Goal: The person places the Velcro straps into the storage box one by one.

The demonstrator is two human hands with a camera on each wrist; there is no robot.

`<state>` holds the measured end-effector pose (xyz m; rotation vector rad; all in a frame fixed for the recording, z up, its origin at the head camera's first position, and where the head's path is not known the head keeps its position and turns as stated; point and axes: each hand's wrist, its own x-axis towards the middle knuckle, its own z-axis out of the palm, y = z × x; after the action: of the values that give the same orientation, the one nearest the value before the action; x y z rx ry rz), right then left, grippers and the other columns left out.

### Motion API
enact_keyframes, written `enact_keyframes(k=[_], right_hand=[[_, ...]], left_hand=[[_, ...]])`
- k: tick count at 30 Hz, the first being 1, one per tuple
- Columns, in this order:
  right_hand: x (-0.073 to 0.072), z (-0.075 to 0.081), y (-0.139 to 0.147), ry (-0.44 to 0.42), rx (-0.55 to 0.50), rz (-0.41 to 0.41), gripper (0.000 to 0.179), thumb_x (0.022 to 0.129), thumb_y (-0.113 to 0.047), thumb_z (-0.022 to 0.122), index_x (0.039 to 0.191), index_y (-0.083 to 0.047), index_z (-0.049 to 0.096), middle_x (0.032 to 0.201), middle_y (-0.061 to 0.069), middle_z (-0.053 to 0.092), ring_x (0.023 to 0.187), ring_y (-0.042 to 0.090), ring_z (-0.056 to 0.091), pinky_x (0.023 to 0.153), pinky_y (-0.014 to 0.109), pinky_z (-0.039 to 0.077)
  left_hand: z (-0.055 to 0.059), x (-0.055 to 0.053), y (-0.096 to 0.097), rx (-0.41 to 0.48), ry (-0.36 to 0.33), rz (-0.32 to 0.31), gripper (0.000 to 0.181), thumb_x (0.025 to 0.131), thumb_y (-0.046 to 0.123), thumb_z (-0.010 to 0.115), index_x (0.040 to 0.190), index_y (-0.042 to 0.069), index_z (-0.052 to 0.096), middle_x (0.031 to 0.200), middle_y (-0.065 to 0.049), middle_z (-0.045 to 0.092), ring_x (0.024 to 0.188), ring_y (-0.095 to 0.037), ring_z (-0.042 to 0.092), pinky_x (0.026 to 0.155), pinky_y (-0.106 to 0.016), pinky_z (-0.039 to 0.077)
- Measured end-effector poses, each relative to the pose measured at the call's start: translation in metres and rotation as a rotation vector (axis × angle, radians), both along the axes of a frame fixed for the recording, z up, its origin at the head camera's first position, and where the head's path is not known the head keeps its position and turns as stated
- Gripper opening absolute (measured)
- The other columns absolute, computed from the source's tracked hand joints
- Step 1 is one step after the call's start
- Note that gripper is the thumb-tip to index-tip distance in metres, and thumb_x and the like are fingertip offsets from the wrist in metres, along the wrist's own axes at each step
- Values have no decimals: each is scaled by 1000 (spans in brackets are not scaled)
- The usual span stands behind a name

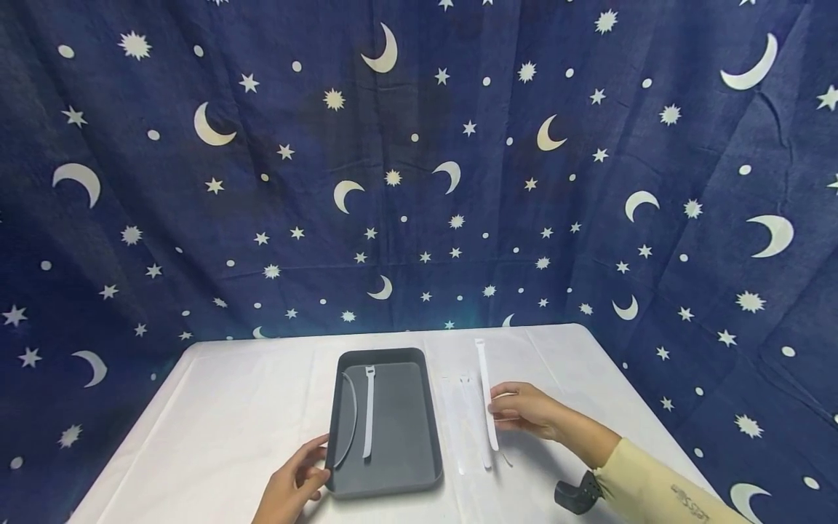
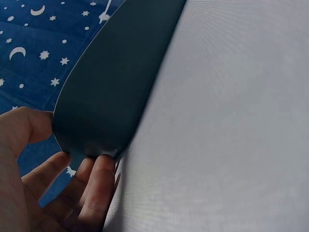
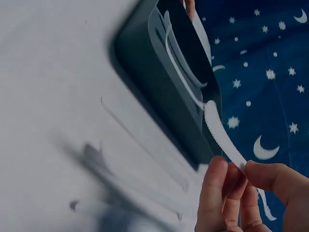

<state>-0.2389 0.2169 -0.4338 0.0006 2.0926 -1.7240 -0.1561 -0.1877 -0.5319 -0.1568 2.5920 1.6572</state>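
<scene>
A dark grey tray stands on the white tabletop. My left hand holds its near left corner, with thumb and fingertips against the wall. Inside the tray lie a flat white strap with a slotted head and a curved strap along the left side. To the right of the tray, my right hand pinches another white strap between thumb and fingers, raised with its slotted end pointing away. In the right wrist view the held strap appears textured along its edge.
Several more white straps lie on the table between the tray and my right hand, hard to separate against the white cloth. A dark band sits at my right wrist. A blue curtain with moons and stars hangs behind.
</scene>
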Motion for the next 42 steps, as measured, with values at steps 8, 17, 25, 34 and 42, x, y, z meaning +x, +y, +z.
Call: enact_keyframes(k=[8,17,25,34,42], right_hand=[[1,4,-25,-31,-61,40,41,82,0,65,119,13,51,94,10,61,80,16,67,78,33,61],[1,0,-58,-61,-71,64,41,81,3,65,119,12,52,95,13,65,80,17,70,77,32,61],[1,-4,-85,-70,-71,97,36,80,4,66,115,8,57,91,11,67,78,17,71,78,32,61],[-5,-14,-110,-88,-92,142,35,81,3,65,115,6,57,93,10,62,80,15,68,80,34,61],[-16,-20,-128,-101,-61,143,36,81,2,65,116,6,57,89,10,62,74,14,66,73,30,62]], left_hand=[[1,0,2,3,0,-1,60,89,30,71,141,10,50,121,-13,65,82,-11,65,61,-24,57],[-1,1,3,-4,-11,5,61,88,30,71,141,10,50,122,-14,65,83,-11,66,61,-24,57],[-3,0,0,-15,-5,7,61,88,28,71,142,10,49,121,-14,66,82,-11,66,61,-24,57],[-3,-1,0,-11,7,-10,61,89,30,71,142,9,49,122,-15,65,81,-10,65,61,-23,57],[0,-1,0,-23,8,-6,61,88,28,71,142,9,49,120,-13,65,80,-10,66,61,-23,56]])
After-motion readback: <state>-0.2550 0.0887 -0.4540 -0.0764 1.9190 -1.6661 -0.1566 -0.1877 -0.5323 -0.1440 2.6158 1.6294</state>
